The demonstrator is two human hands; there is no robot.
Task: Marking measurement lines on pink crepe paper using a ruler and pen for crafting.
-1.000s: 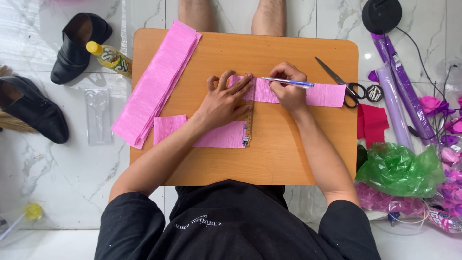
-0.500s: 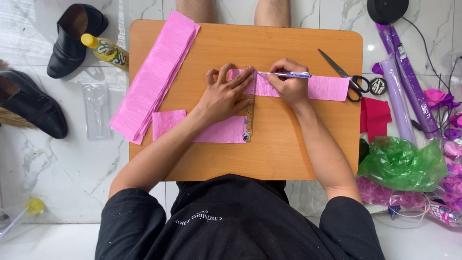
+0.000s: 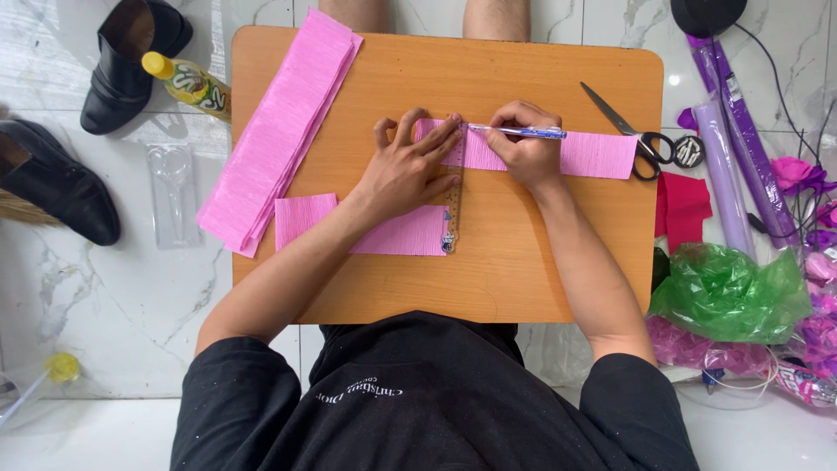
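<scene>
A pink crepe paper strip (image 3: 598, 155) lies across the wooden table (image 3: 488, 279). My left hand (image 3: 408, 170) presses flat on a clear ruler (image 3: 452, 220) that stands across the strip. My right hand (image 3: 523, 146) holds a blue pen (image 3: 523, 133), its tip at the ruler's edge on the strip. A second pink piece (image 3: 301, 218) lies under the ruler's near end, partly covered by my left forearm.
A long stack of pink crepe paper (image 3: 283, 131) lies along the table's left side. Scissors (image 3: 623, 129) rest at the right edge. On the floor: black shoes (image 3: 61, 183), a yellow-capped bottle (image 3: 187, 83), purple rolls (image 3: 724, 166), a green bag (image 3: 728, 292).
Both hands stay on the strip and ruler. The pen has shifted only slightly along the ruler's edge.
</scene>
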